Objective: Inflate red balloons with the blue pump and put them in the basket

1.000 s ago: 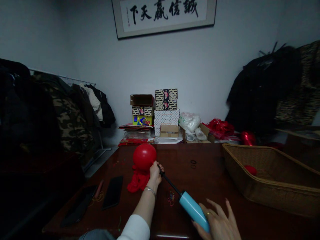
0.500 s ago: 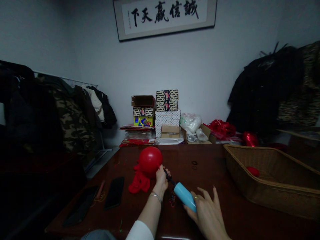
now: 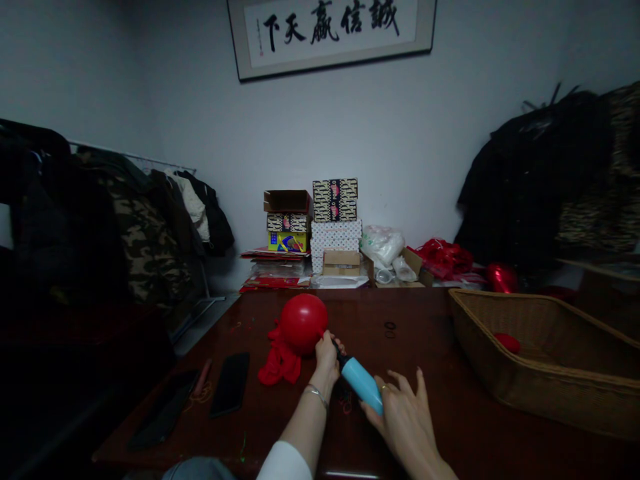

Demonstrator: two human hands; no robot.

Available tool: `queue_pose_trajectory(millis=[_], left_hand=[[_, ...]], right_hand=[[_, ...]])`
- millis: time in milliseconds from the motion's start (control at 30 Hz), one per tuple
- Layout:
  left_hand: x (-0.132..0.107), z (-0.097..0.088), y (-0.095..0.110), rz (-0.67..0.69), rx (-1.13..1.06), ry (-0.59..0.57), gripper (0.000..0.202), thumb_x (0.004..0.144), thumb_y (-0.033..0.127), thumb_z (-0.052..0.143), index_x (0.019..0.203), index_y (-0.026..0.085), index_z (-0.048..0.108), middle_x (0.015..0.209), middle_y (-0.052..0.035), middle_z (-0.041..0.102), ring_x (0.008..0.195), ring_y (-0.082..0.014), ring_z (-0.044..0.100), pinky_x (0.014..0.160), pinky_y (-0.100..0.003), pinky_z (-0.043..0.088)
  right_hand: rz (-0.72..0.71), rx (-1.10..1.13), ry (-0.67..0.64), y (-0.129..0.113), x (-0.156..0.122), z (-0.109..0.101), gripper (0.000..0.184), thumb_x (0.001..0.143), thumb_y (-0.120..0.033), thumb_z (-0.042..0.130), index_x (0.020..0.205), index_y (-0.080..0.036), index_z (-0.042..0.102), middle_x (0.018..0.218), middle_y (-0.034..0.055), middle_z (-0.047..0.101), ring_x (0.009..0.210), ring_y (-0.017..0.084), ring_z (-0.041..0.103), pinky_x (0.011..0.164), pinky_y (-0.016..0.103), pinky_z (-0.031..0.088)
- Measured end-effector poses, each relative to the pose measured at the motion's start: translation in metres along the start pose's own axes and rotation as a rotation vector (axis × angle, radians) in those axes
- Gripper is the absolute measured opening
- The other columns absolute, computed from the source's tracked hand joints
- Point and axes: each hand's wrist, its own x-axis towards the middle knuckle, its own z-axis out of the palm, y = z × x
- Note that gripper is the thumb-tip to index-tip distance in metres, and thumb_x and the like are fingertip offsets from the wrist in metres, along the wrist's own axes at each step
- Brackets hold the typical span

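Note:
A partly inflated red balloon [image 3: 303, 324] sits at the end of a light-blue hand pump [image 3: 361, 384]. My left hand [image 3: 328, 353] is closed round the balloon's neck, where it meets the pump's black nozzle; the join itself is hidden by the fingers. My right hand [image 3: 403, 413] grips the pump's near end between thumb and palm, with some fingers stretched away from it. Behind and left of my left hand lies a pile of limp red balloons [image 3: 280, 363], partly covered by the inflated one.
On the brown table [image 3: 400, 367], a phone [image 3: 230, 385] and a dark flat object [image 3: 164, 408] lie to the left. A wicker basket [image 3: 530, 383] at the right holds a small red balloon [image 3: 507, 343]. Stacked boxes [image 3: 335, 200] stand at the back, and dark rings [image 3: 390, 326] lie mid-table.
My right hand has pushed the blue pump barrel up and left towards my left hand, so less black rod shows between them. The balloon stays held in nearly the same place.

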Motion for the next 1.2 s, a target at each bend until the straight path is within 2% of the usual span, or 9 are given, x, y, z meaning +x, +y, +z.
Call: queue_pose_trajectory(millis=[133, 267, 400, 533, 733, 900, 1000, 1200], left_hand=[[0.003, 0.001, 0.006, 0.023, -0.017, -0.009, 0.019, 0.082, 0.027, 0.049, 0.068, 0.019, 0.040, 0.046, 0.0062, 0.039, 0.035, -0.0069, 0.037, 0.037, -0.018, 0.027], [0.010, -0.002, 0.017, 0.050, -0.021, -0.012, 0.018, 0.082, 0.026, 0.049, 0.068, 0.019, 0.040, 0.047, 0.0061, 0.040, 0.035, -0.0069, 0.037, 0.038, -0.018, 0.027], [0.016, -0.006, 0.026, 0.053, -0.030, -0.022, 0.019, 0.083, 0.027, 0.051, 0.069, 0.019, 0.040, 0.048, 0.0063, 0.040, 0.036, -0.0063, 0.037, 0.039, -0.018, 0.027], [0.017, -0.006, 0.028, 0.046, -0.043, -0.033, 0.021, 0.083, 0.029, 0.051, 0.069, 0.019, 0.040, 0.048, 0.0064, 0.040, 0.036, -0.0061, 0.038, 0.040, -0.018, 0.029], [0.012, -0.004, 0.024, 0.028, -0.055, -0.014, 0.023, 0.082, 0.032, 0.053, 0.069, 0.019, 0.039, 0.047, 0.0066, 0.039, 0.036, -0.0062, 0.038, 0.039, -0.018, 0.028], [0.003, 0.001, 0.016, 0.023, -0.053, -0.019, 0.023, 0.082, 0.032, 0.054, 0.069, 0.019, 0.039, 0.047, 0.0063, 0.040, 0.035, -0.0067, 0.039, 0.039, -0.018, 0.028], [-0.002, 0.004, 0.009, 0.008, -0.056, -0.021, 0.024, 0.082, 0.033, 0.053, 0.068, 0.020, 0.039, 0.046, 0.0059, 0.041, 0.035, -0.0069, 0.038, 0.039, -0.018, 0.028], [-0.001, 0.002, 0.001, 0.002, -0.031, -0.013, 0.028, 0.079, 0.038, 0.058, 0.067, 0.019, 0.040, 0.046, 0.0051, 0.043, 0.036, -0.0076, 0.041, 0.039, -0.019, 0.030]], right_hand=[[-0.021, -0.010, 0.019, 0.010, -0.011, -0.001, 0.037, 0.078, -0.039, 0.059, 0.106, -0.015, 0.065, 0.088, 0.0082, 0.071, 0.107, 0.029, 0.055, 0.108, 0.058, 0.006], [-0.112, -0.015, 0.052, 0.035, -0.030, 0.003, 0.040, 0.080, -0.046, 0.056, 0.107, -0.018, 0.065, 0.096, 0.0080, 0.070, 0.107, 0.029, 0.056, 0.108, 0.059, 0.004], [-0.167, -0.012, 0.084, 0.063, -0.050, 0.010, 0.042, 0.080, -0.055, 0.054, 0.105, -0.024, 0.066, 0.096, 0.0045, 0.071, 0.106, 0.030, 0.056, 0.107, 0.060, 0.002], [-0.199, -0.026, 0.114, 0.075, -0.058, 0.010, 0.041, 0.079, -0.058, 0.053, 0.101, -0.026, 0.068, 0.096, 0.0038, 0.071, 0.105, 0.030, 0.057, 0.107, 0.060, 0.001], [-0.153, -0.031, 0.105, 0.059, -0.048, 0.003, 0.040, 0.078, -0.053, 0.056, 0.101, -0.023, 0.067, 0.095, 0.0053, 0.071, 0.106, 0.030, 0.056, 0.107, 0.061, 0.003], [-0.086, -0.038, 0.093, 0.030, -0.025, -0.002, 0.035, 0.079, -0.042, 0.058, 0.103, -0.018, 0.066, 0.096, 0.0075, 0.070, 0.108, 0.029, 0.055, 0.108, 0.059, 0.004], [-0.035, -0.016, 0.043, 0.014, -0.007, -0.005, 0.035, 0.078, -0.038, 0.058, 0.104, -0.016, 0.066, 0.088, 0.0077, 0.071, 0.106, 0.029, 0.055, 0.108, 0.058, 0.005], [0.001, 0.004, -0.005, -0.003, 0.010, -0.004, 0.032, 0.079, -0.037, 0.058, 0.101, -0.016, 0.066, 0.087, 0.0086, 0.071, 0.106, 0.030, 0.055, 0.107, 0.057, 0.007]])
